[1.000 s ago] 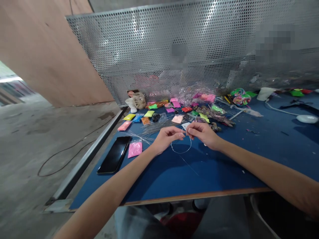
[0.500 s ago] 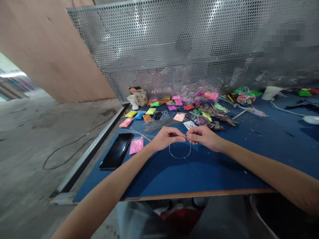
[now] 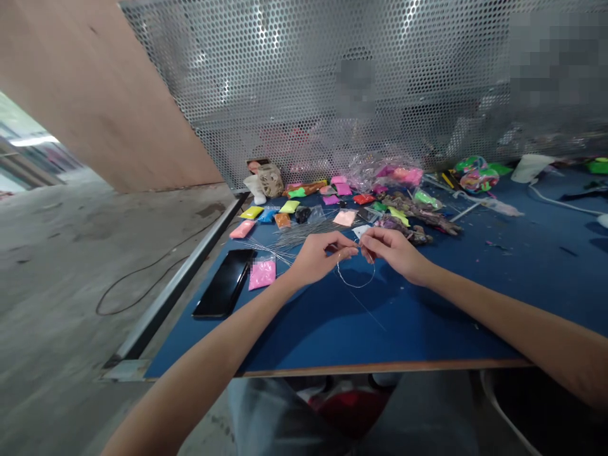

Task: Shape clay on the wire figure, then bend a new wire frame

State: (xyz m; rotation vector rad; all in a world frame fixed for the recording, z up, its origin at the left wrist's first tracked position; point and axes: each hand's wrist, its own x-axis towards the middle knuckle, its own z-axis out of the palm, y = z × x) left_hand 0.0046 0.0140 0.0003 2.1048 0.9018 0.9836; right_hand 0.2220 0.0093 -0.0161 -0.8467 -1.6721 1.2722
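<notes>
Between my hands hangs a thin wire loop (image 3: 357, 287), bent into a ring above the blue table (image 3: 323, 335). My left hand (image 3: 319, 256) pinches the loop's upper left part between thumb and fingertips. The fingers of my right hand (image 3: 394, 250) are closed on its upper right part, close to the left fingertips. The wire ends are too small to make out. A straight thin wire (image 3: 369, 309) lies on the table below the ring. Behind my left hand lies a bundle of straight wires (image 3: 304, 235).
A black phone (image 3: 223, 283) and a pink packet (image 3: 262, 273) lie left of my left forearm. Colourful clay packets (image 3: 288, 207), plastic wrapping (image 3: 365, 171) and a brown, bark-like piece (image 3: 427, 215) crowd the back. Behind stands a perforated metal panel (image 3: 294, 82). A white cup (image 3: 529, 168) lies at right.
My fingertips have drawn slightly apart at the top of the wire loop. The loop has shifted and turned a little. The whole view has moved slightly.
</notes>
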